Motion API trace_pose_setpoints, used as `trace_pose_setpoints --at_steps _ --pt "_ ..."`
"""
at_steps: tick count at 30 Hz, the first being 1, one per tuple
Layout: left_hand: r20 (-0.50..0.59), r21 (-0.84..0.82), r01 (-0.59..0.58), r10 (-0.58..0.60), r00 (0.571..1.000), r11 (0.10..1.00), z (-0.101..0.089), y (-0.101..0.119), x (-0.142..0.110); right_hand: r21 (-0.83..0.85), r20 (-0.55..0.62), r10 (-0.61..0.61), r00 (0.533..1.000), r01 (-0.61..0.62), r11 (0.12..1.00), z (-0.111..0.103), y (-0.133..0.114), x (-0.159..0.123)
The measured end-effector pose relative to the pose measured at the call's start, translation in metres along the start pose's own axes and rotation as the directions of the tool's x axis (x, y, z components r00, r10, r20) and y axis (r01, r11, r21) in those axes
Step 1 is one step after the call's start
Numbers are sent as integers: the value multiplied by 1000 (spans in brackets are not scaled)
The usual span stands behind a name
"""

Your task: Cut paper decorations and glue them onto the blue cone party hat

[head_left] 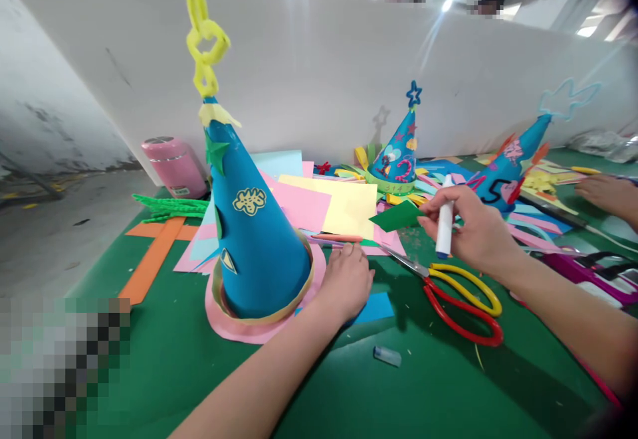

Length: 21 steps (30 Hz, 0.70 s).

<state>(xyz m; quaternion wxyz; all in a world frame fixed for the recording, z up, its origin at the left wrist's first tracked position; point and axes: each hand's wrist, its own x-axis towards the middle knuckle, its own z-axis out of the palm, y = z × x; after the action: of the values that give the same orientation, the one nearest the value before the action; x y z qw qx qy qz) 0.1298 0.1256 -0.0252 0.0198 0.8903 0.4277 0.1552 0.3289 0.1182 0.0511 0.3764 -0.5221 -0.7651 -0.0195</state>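
My right hand (476, 226) is closed around a white marker (445, 220), its blue end pointing down. A small green paper piece (397, 216) is pinched at the same hand's fingertips. Lower on the table lies a clear bluish marker cap (387, 356). My left hand (349, 279) rests palm down, fingers stretched forward, partly over a blue paper piece (376, 308). Just left of it stands a tall blue paper cone hat (264, 253) with a pink brim, a yellow pipe-cleaner topper and glued-on shapes. Open scissors (438, 286) with red and yellow handles lie between my hands.
Pastel paper sheets (349, 206) spread behind the hat. Two more decorated cone hats (401, 150) (518, 153) stand farther back, before a white partition (309, 74). At left are a pink tumbler (174, 167) and green pipe cleaners (172, 208). Another person's hand (608, 193) is at far right.
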Motion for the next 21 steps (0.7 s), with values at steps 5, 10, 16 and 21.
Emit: trace_pose_setpoints --at_steps 5,10,16,21 --pt "-82 -97 21 -29 996 995 -24 -1 -4 -54 -40 -109 993 107 993 0 -17 -22" --pt "-269 -175 -53 4 963 983 -54 14 -54 91 194 -309 931 297 951 10 -43 -52" --pt "-370 -6 -105 95 924 994 -51 5 -106 346 164 -203 965 136 928 29 -50 -68" --pt "-220 296 -297 367 904 908 -39 11 -132 126 488 -59 871 -4 992 41 -37 -66"
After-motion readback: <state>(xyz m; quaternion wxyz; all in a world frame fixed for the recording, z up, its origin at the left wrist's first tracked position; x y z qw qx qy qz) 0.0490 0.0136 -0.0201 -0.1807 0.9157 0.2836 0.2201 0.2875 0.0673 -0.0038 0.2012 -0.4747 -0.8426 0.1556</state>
